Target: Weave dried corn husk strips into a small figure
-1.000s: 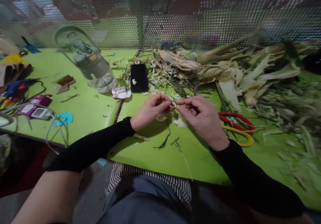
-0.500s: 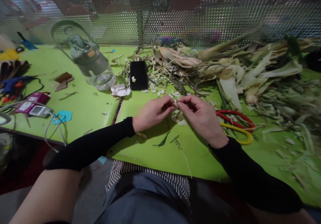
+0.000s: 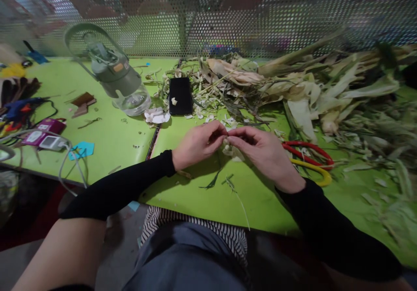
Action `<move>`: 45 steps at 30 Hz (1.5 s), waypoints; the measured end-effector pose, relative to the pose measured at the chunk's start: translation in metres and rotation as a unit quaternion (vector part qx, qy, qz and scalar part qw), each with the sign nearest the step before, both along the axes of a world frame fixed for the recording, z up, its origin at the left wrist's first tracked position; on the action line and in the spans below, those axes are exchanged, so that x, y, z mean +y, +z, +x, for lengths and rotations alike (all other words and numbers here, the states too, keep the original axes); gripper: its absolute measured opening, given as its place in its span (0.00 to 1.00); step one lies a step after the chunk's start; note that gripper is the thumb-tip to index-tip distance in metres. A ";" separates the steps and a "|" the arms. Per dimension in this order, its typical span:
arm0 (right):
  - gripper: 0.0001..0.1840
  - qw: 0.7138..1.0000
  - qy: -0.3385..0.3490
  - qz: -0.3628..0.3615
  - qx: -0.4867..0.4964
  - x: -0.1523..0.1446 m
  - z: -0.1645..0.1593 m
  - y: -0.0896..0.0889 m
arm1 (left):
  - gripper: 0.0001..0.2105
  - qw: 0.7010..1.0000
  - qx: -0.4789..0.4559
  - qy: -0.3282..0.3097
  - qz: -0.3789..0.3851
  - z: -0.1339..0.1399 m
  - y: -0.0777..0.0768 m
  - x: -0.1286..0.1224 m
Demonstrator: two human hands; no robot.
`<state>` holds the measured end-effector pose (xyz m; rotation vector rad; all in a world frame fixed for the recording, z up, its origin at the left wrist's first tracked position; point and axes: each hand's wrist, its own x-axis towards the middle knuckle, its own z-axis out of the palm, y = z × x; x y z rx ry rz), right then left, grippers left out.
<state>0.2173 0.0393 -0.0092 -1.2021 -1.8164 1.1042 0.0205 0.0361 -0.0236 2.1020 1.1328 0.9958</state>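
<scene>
Pale scrap (image 3: 226,143), tiny and mostly hidden, pinched where both hands meet, over the green tabletop (image 3: 182,195); taken as the centre of the clock here. At about half past eight, left hand (image 3: 197,145), thumb and index fingertip drawn together on the scrap. Between three and four, right hand (image 3: 269,158), its thumb and index fingertip likewise clamped on the scrap, almost touching the left hand's. Impossible to tell exactly how much of the scrap lies in each pinch. Black sleeves on both forearms.

Just beyond the fingertips, from eleven to one, a scatter of pale flakes. From twelve round to three, a heap of dry husks (image 3: 306,82), long leaves tangled together. Near the right wrist, between three and four, a red loop (image 3: 314,148) and a yellow loop (image 3: 321,178), side by side. Between ten and eleven, a black phone (image 3: 180,93) with a pale flake (image 3: 174,101) on top; farther off at ten, a lidded bottle (image 3: 115,80). Just above nine, crumpled white paper (image 3: 157,115). Well away at nine, a purple device (image 3: 45,134) beside a cable. Toward six, a thin pale stem (image 3: 243,208).
</scene>
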 end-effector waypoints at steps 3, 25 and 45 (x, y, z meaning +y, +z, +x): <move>0.15 1.000 -0.002 0.002 -0.010 0.001 0.000 -0.001 | 0.04 1.000 0.008 0.002 -0.002 0.000 -0.001 0.001; 0.13 0.998 0.005 0.029 -0.056 0.004 0.002 -0.007 | 0.04 0.999 0.028 0.018 -0.013 -0.001 0.000 0.002; 0.13 0.998 -0.012 0.033 0.049 0.006 0.001 -0.004 | 0.05 0.996 -0.074 -0.025 -0.033 -0.001 0.002 0.002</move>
